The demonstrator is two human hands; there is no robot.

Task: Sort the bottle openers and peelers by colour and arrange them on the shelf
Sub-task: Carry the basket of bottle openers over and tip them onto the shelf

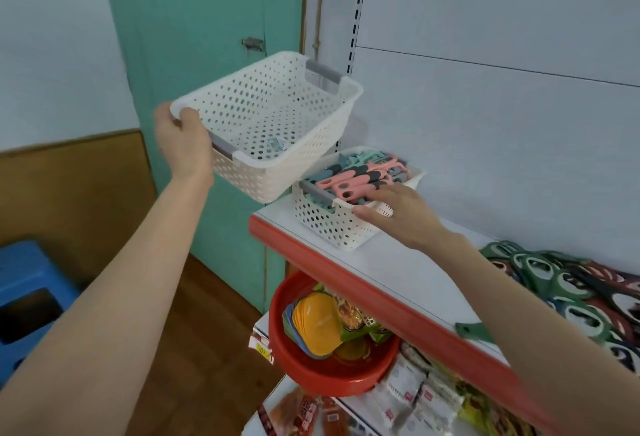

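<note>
I see the white shelf (398, 273), red-edged. Off its left end my left hand (183, 144) holds an empty basket (277, 117) in the air, thumb hooked over the near rim. Bottle openers (568, 286) lie heaped on the shelf at right. A second basket (329, 224) stands far left on it, full of pink and teal peelers (360, 176). My right hand (401, 210) pinches its near rim, fingers together on top, thumb below.
</note>
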